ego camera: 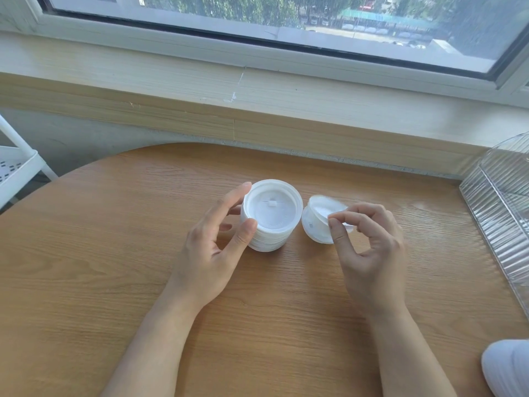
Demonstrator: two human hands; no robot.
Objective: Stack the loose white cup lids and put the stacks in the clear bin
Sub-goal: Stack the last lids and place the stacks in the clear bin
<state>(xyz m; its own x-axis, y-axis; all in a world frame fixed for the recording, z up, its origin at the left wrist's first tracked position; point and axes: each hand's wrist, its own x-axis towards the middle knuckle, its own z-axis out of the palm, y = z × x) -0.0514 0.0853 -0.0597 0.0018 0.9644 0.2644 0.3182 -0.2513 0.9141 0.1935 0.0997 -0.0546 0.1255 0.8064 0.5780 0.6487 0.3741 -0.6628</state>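
Note:
A tall stack of white cup lids [272,216] stands near the middle of the round wooden table [114,253]. My left hand [217,247] cups its left side, thumb and fingertips touching the rim. Just to the right, my right hand [369,247] pinches a single white lid [320,216] between thumb and forefinger, holding it tilted over a low stack of lids whose side shows below it. The ribbed clear bin [498,213] sits at the table's right edge, beyond my right hand.
A wooden windowsill [257,104] and a window run along the far side of the table. A white wire rack [14,167] stands off the table's left. Something white and rounded [506,368] shows at the lower right corner.

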